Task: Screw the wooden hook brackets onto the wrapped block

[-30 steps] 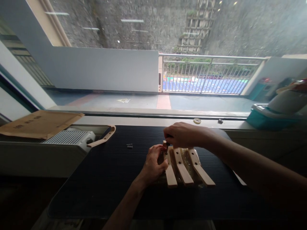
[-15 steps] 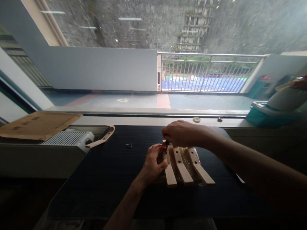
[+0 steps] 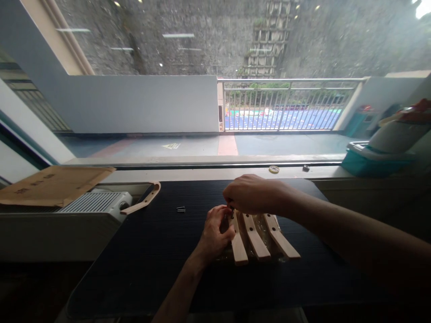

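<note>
My right hand [image 3: 251,193] is closed, from above, round a small screwdriver [image 3: 232,211], most of which the hand hides. The tool's tip points down at a hole near the far end of the leftmost pale wooden piece [image 3: 239,249]. My left hand [image 3: 215,229] grips that piece along its left side, thumb near a second hole. To its right lie a middle wooden piece [image 3: 258,246] and a right wooden piece [image 3: 284,244], both bent, with dark holes. Crinkled clear plastic [image 3: 261,226] shows beneath and between them.
Loose screws [image 3: 181,209] lie on the black table [image 3: 141,255]. Another curved wooden piece [image 3: 144,202] sits at the table's far left edge. A brown envelope [image 3: 57,181] rests on a radiator [image 3: 101,204]. A tape roll [image 3: 274,169] and a teal bin [image 3: 373,159] stand by the window.
My right hand has come down a little with the screwdriver, so less of its shaft shows. The left hand keeps its hold. The camera view has shifted slightly.
</note>
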{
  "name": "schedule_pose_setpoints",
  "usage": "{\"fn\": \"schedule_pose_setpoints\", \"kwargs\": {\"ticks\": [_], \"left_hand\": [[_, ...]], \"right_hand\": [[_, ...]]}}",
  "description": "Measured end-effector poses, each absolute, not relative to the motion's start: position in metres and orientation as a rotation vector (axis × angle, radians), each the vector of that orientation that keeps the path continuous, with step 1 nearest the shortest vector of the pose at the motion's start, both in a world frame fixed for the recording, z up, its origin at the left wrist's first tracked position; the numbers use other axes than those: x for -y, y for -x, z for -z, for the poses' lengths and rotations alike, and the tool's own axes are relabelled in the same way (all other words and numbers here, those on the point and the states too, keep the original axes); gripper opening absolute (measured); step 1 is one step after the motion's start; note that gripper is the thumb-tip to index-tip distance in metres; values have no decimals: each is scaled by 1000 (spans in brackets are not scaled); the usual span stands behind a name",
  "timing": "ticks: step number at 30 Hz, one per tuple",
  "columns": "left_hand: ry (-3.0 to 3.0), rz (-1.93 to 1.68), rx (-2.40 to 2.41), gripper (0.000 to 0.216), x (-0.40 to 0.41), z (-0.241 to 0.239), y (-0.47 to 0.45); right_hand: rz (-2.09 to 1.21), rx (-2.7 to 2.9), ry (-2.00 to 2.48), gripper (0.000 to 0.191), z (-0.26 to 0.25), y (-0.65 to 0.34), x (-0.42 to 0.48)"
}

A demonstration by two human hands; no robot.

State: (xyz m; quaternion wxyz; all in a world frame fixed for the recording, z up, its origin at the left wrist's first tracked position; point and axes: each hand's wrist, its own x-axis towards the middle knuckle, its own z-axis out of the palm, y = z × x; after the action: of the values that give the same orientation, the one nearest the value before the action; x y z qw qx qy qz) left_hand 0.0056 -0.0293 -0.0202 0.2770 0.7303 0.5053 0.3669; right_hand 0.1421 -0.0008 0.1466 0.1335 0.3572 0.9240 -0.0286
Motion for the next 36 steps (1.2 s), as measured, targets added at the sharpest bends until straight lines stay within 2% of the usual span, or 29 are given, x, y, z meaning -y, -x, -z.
{"fn": "schedule_pose_setpoints", "kwargs": {"ticks": [10,16,22,31,36], "left_hand": [[-1970,-980,-1374,34,28,24,-6],[-1973,-1008,-1370,33,28,23,-6],[-1938,-954,-1350,37,30,18,-6],[-1974,-998,-1368,33,28,26,-6],[-1989,-1022,-1373,32,27,29,-6]], "right_hand": [[98,-2632,-1212,26,-140,-145,-2],[116,-2677,-1151,22,-153,-145,2],[116,-2699,-1042,17,-141,-145,-2],[141,-2690,-1211,25,-137,-150,0],[125,-2690,-1193,22,-150,-149,4]]}}
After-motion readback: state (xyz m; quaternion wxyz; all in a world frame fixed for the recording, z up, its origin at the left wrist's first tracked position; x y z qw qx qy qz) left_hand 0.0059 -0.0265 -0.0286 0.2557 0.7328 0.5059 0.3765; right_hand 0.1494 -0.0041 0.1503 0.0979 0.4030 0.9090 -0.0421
